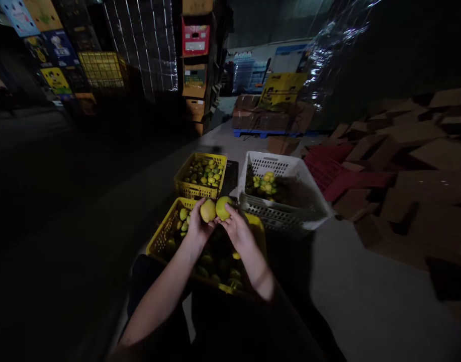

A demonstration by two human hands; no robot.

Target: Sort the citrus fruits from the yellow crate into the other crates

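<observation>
We've got left hand [197, 229] and right hand [236, 232] each cupping one yellow-green fruit [208, 210] at frame centre over the near yellow crate [159, 241]: probably firm, light, smooth, bruisable, so wrap fingers round the middle.

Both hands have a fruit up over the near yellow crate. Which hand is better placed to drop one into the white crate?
Probably the right hand: its fruit is nearest the white crate, ahead on the right. The left hand sits farther off.

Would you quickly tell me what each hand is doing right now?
Left hand: closed on a yellow fruit.
Right hand: closed on a greenish-yellow fruit.
</observation>
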